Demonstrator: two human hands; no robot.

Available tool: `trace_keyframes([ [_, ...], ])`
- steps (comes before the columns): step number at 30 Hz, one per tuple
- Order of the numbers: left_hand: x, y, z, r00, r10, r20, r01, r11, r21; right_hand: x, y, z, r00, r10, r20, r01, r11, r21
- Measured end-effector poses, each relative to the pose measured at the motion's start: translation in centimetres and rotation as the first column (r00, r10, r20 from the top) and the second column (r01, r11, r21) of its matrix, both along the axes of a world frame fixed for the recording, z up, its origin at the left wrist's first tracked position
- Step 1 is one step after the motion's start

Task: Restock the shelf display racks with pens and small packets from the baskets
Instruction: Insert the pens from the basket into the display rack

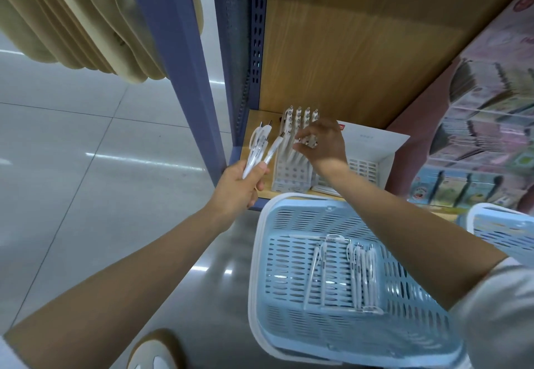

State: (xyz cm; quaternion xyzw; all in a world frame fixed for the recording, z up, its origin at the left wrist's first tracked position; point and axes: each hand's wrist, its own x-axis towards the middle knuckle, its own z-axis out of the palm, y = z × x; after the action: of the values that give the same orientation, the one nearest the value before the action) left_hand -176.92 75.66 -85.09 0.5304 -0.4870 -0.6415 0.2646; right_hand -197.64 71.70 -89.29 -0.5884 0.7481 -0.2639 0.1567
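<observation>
The right hand (323, 144) hangs over the display rack (291, 172), its fingers (302, 139) bent and smeared by motion. I cannot tell whether they pinch a pen or touch nothing. That wrist hides part of the rack, and the forearm crosses the far rim of the basket (252, 267).

The left hand (238, 188) grips a fan of white pens (260, 149) by their lower ends, tips upward, just left of the rack. The rack is white plastic pierced with small holes, and it stands on the wooden shelf (255, 118) with rows of standing pens (303, 114) in it.

More loose pens (361, 276) lie on the slotted floor of the pale blue basket below. A second basket (502, 231) is cut off at the right edge. The packets (476, 137) on the right are too blurred to read.
</observation>
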Motion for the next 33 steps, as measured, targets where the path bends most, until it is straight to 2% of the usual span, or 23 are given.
trace_keyframes([
  [4,0.0,0.0,0.1,1.000,-0.021,0.013,0.021,1.000,-0.020,0.2,0.2,-0.5,0.993,-0.079,-0.085,0.080,0.997,0.003],
  [8,-0.3,-0.2,0.3,0.999,-0.017,0.039,0.018,0.999,-0.028,0.4,0.1,0.2,0.993,-0.066,-0.094,0.069,0.997,0.029],
  [9,-0.4,-0.2,0.3,0.999,-0.006,0.043,0.008,0.999,-0.037,0.3,0.2,0.6,0.997,-0.068,-0.031,0.068,0.998,0.005],
  [10,-0.5,-0.3,0.4,0.999,0.007,0.039,-0.006,0.999,-0.043,0.1,0.5,1.3,0.993,-0.059,0.099,0.059,0.998,0.000],
  [11,-0.7,-0.4,0.5,0.999,0.018,0.031,-0.016,0.999,-0.046,0.1,0.9,2.2,0.954,-0.047,0.297,0.039,0.999,0.035],
  [12,-0.8,-0.4,0.6,1.000,0.020,0.023,-0.019,0.999,-0.048,0.2,1.2,3.1,0.861,-0.031,0.507,-0.015,0.996,0.087],
  [13,-1.0,-0.4,0.6,1.000,0.015,0.018,-0.014,0.999,-0.048,0.4,1.6,3.7,0.768,-0.003,0.640,-0.091,0.989,0.114],
  [15,-1.5,-0.3,0.9,1.000,-0.005,0.005,0.005,0.999,-0.047,1.1,2.1,4.6,0.675,0.040,0.736,-0.185,0.976,0.117],
  [17,-1.9,-0.1,1.3,1.000,-0.011,-0.019,0.010,0.999,-0.047,1.7,2.3,4.8,0.601,0.028,0.799,-0.178,0.979,0.100],
  [19,-2.1,0.0,1.7,0.999,0.006,-0.049,-0.008,0.999,-0.038,1.5,2.0,5.3,0.555,0.001,0.832,-0.119,0.990,0.079],
  [22,-1.7,-0.2,1.8,0.998,0.041,-0.051,-0.042,0.999,-0.025,-0.2,1.2,6.6,0.493,-0.068,0.868,0.088,0.996,0.028],
  [24,-1.3,-0.3,1.5,0.999,0.039,-0.004,-0.039,0.998,-0.043,-1.4,0.8,6.9,0.532,-0.070,0.844,0.175,0.984,-0.028],
  [27,-1.2,-0.4,1.0,0.999,0.039,0.018,-0.038,0.999,-0.028,-1.7,0.6,6.1,0.670,-0.090,0.737,0.207,0.976,-0.069],
  [30,-1.1,-0.2,1.0,1.000,0.019,0.005,-0.019,1.000,-0.015,-0.7,0.5,4.1,0.873,-0.082,0.480,0.117,0.992,-0.044],
  [33,-0.9,-0.3,1.2,0.999,0.036,-0.029,-0.036,0.999,0.018,0.6,0.8,2.3,0.948,-0.001,0.318,0.014,0.999,-0.040],
])
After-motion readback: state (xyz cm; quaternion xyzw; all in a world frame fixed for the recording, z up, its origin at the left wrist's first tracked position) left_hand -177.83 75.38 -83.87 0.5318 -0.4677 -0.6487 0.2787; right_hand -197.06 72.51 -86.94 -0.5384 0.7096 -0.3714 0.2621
